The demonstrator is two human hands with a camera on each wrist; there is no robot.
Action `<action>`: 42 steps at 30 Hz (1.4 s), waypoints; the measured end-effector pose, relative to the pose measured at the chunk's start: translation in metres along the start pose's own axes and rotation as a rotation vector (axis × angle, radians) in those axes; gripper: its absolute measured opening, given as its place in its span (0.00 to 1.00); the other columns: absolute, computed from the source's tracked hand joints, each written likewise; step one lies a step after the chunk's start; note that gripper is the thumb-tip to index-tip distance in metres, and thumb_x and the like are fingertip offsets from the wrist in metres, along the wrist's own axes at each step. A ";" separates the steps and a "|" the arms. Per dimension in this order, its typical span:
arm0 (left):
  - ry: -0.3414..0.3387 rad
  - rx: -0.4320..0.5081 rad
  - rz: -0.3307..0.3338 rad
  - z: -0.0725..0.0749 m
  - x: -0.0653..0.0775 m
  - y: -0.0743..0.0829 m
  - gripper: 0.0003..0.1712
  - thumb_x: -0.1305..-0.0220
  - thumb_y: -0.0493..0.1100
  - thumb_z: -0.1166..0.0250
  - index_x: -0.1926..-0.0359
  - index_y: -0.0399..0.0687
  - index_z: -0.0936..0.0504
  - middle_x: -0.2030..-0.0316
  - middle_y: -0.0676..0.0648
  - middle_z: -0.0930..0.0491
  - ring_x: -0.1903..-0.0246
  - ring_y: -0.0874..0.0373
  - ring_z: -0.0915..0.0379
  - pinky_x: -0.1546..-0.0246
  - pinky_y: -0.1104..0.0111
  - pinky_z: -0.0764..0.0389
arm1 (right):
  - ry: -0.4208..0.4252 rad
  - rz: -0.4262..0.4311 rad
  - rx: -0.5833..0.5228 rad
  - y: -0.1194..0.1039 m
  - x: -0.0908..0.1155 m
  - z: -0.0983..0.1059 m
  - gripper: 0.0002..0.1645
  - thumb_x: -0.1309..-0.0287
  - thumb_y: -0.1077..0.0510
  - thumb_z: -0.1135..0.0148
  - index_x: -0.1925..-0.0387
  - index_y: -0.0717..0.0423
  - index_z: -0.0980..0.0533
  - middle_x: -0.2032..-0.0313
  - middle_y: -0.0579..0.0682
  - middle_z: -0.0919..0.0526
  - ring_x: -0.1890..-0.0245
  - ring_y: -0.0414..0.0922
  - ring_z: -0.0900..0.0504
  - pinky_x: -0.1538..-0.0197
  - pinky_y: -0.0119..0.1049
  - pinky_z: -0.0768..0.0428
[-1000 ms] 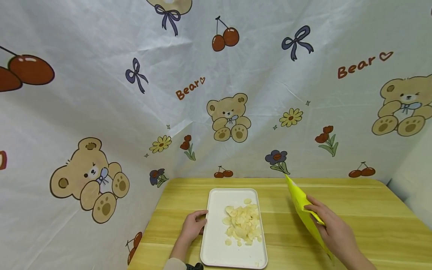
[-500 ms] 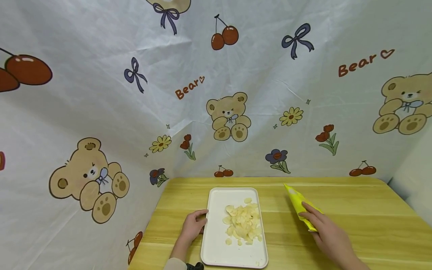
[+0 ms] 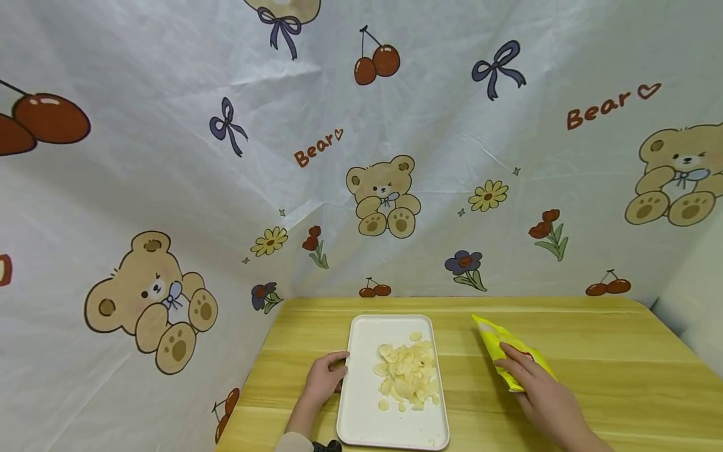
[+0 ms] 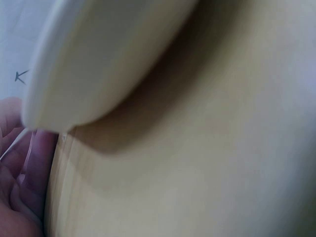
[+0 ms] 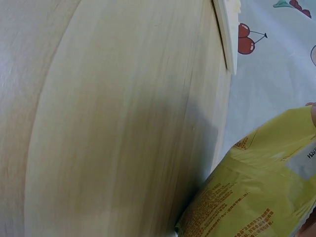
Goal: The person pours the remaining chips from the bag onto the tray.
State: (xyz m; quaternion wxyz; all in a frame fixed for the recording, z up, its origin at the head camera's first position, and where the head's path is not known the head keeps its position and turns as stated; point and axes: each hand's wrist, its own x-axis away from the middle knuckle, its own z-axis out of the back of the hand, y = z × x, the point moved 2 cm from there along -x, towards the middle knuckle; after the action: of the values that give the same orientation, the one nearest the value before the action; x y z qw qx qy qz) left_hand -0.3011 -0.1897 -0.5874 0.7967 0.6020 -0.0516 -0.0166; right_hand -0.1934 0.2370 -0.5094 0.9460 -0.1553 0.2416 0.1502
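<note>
In the head view, a white rectangular tray (image 3: 375, 427) lies on the wooden table. A loose pile of pale potato chips (image 3: 408, 373) is on it, mostly toward its right side. My left hand (image 3: 323, 380) holds the tray's left edge, fingertips right at the rim. The left wrist view shows its curled fingers (image 4: 39, 163) beside the tray's edge (image 4: 94, 64). To the right, my right hand (image 3: 545, 392) grips a yellow chip bag (image 3: 494, 336), slanting with its pointed corner away from me. Printed text shows on the bag (image 5: 247, 192) in the right wrist view.
The wooden table (image 3: 632, 364) reaches back to a white cloth backdrop (image 3: 429, 125) with bears, bows and cherries. Another cloth side (image 3: 51, 351) rises along the table's left. A dark object (image 3: 326, 446) shows by my left sleeve (image 3: 294, 442).
The bag has come down and turned, its far corner dropping toward the table, and red printing now shows. My right hand has shifted slightly left. The left hand and tray stay in place.
</note>
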 end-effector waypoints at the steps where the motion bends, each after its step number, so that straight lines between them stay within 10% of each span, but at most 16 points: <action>1: 0.000 0.001 -0.001 0.000 0.000 0.000 0.22 0.33 0.35 0.37 0.38 0.42 0.21 0.68 0.43 0.20 0.77 0.59 0.21 0.77 0.66 0.15 | 0.002 0.004 0.004 0.000 0.000 -0.001 0.40 0.64 0.71 0.22 0.46 0.42 0.21 0.33 0.48 0.27 0.41 0.56 0.22 0.80 0.25 0.35; 14: 0.001 -0.006 -0.024 0.001 -0.003 -0.002 0.22 0.33 0.34 0.38 0.38 0.40 0.21 0.68 0.42 0.18 0.78 0.59 0.21 0.77 0.65 0.15 | -0.027 0.012 0.054 0.002 0.001 -0.010 0.38 0.64 0.66 0.20 0.47 0.44 0.20 0.32 0.48 0.27 0.41 0.51 0.23 0.76 0.28 0.27; 26: -0.004 -0.003 -0.021 0.001 -0.002 -0.002 0.22 0.33 0.35 0.37 0.38 0.41 0.21 0.70 0.43 0.20 0.78 0.59 0.22 0.77 0.64 0.15 | -0.227 -0.091 0.053 0.005 0.003 -0.019 0.35 0.52 0.62 0.24 0.40 0.45 0.23 0.28 0.50 0.33 0.37 0.55 0.25 0.68 0.39 0.18; 42: 0.013 -0.011 -0.008 0.001 -0.002 -0.002 0.21 0.33 0.34 0.37 0.39 0.42 0.20 0.72 0.45 0.21 0.78 0.60 0.23 0.77 0.65 0.15 | -0.181 0.019 0.023 0.004 0.010 -0.034 0.40 0.54 0.57 0.23 0.36 0.49 0.25 0.30 0.56 0.31 0.37 0.57 0.25 0.40 0.58 0.24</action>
State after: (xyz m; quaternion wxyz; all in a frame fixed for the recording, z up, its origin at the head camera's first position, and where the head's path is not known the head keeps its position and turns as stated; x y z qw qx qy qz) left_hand -0.3033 -0.1905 -0.5892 0.8002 0.5980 -0.0439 -0.0163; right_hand -0.2005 0.2307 -0.5435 0.9642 -0.1280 0.1585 0.1697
